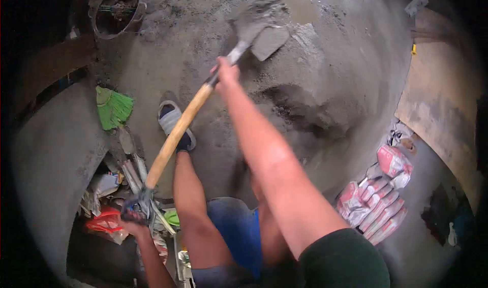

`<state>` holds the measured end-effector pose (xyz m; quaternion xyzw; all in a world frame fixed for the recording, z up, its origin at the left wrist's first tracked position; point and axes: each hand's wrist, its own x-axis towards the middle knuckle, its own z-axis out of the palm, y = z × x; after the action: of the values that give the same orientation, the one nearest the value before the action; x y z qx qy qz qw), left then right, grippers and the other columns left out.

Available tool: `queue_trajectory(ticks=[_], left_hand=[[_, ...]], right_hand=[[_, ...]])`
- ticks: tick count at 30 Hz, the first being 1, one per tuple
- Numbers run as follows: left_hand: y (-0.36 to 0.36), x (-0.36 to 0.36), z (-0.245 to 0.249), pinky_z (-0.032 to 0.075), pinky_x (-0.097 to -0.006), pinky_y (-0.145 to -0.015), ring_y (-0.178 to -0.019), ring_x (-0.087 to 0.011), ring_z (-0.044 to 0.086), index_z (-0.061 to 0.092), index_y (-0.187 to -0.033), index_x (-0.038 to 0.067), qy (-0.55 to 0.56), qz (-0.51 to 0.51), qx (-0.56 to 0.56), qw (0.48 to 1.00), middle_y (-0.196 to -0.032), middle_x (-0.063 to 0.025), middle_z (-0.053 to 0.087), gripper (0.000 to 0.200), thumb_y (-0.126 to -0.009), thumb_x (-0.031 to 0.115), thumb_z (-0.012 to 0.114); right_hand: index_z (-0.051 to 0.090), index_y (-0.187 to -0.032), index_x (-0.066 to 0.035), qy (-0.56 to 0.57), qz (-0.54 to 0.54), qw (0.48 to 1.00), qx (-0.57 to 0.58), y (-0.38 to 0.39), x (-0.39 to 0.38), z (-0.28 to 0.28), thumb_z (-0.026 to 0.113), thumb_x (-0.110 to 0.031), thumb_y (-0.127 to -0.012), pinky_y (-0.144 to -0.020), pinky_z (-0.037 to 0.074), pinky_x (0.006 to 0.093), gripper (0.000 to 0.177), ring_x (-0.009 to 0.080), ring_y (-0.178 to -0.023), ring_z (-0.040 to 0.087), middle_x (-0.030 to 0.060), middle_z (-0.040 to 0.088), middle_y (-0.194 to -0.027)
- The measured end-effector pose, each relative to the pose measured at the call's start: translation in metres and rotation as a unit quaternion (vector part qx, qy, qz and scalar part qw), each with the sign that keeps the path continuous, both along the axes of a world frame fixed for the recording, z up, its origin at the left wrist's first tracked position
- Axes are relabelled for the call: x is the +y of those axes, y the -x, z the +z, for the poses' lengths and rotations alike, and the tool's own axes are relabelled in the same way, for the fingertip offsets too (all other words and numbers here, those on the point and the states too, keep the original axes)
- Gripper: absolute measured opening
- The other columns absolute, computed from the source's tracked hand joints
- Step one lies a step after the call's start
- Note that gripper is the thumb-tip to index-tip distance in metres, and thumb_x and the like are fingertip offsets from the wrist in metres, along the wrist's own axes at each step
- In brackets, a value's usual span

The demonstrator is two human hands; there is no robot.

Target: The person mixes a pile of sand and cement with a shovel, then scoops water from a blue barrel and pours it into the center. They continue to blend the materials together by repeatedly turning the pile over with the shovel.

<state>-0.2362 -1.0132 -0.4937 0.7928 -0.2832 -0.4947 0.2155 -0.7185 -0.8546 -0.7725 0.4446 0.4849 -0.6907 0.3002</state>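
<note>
A shovel (179, 128) with a wooden shaft slants across the view, its metal blade up and to the right over wet grey mortar (259, 11). My right hand (227, 75) is wrapped round the shaft's lower end, close to the blade. At the dark upper end of the shaft, my left hand (136, 216) is closed on the grip; its fingers are partly blurred. Below the blade lies a mound of grey mortar or sand (345, 79) with a dark hollow in its near side.
A round bucket (118, 13) stands at the upper left. A green broom head (113, 107) lies left of my shoe (175, 123). Red-and-white bags (376, 206) are stacked at the right, near a wooden board (432, 100). Clutter and a red plastic bag (108, 222) lie lower left.
</note>
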Motion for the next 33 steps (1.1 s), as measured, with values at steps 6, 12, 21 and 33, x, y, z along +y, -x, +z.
queue_trajectory(ticks=[6,12,21,33], left_hand=[[0.136,-0.061,0.008,0.034,-0.0291,-0.049,-0.053,-0.0143,0.043,0.052,-0.081,0.009,0.075,-0.04,0.078,0.993,-0.065,-0.0004,0.049,0.042,-0.084,0.05,0.043],[0.11,-0.107,0.096,0.041,-0.0348,-0.074,-0.08,-0.0232,0.052,0.052,-0.087,0.003,0.165,-0.341,0.264,0.887,-0.084,-0.01,0.053,0.05,-0.083,0.051,0.043],[0.014,-0.111,0.073,0.044,-0.0377,-0.078,-0.086,-0.0263,0.054,0.053,-0.09,0.003,0.134,-0.273,0.063,0.95,-0.089,-0.0114,0.056,0.055,-0.083,0.057,0.045],[0.062,-0.103,0.007,0.046,-0.0363,-0.074,-0.076,-0.0192,0.054,0.054,-0.081,0.009,0.026,0.018,-0.042,0.999,-0.08,-0.0048,0.057,0.046,-0.083,0.053,0.045]], right_hand=[[0.046,-0.079,-0.01,0.123,-0.135,0.983,0.007,0.069,0.064,0.04,0.06,-0.022,-0.085,-0.06,0.049,0.0338,0.019,0.0175,-0.06,0.051,0.0043,0.049,-0.066],[0.047,-0.076,-0.012,0.095,-0.196,0.975,0.035,0.059,0.096,0.173,0.059,-0.033,-0.083,-0.056,0.046,0.0302,0.026,0.0141,-0.057,0.048,0.0005,0.047,-0.065],[0.046,-0.074,-0.014,0.091,-0.132,0.987,0.012,0.023,0.005,0.165,0.065,-0.029,-0.079,-0.053,0.046,0.0319,0.024,0.0154,-0.057,0.048,0.001,0.045,-0.065],[0.043,-0.093,-0.002,0.009,-0.02,1.0,0.0,0.044,-0.142,0.025,0.058,-0.014,-0.082,-0.044,0.046,0.0307,0.022,0.0158,-0.052,0.05,0.0072,0.049,-0.066]])
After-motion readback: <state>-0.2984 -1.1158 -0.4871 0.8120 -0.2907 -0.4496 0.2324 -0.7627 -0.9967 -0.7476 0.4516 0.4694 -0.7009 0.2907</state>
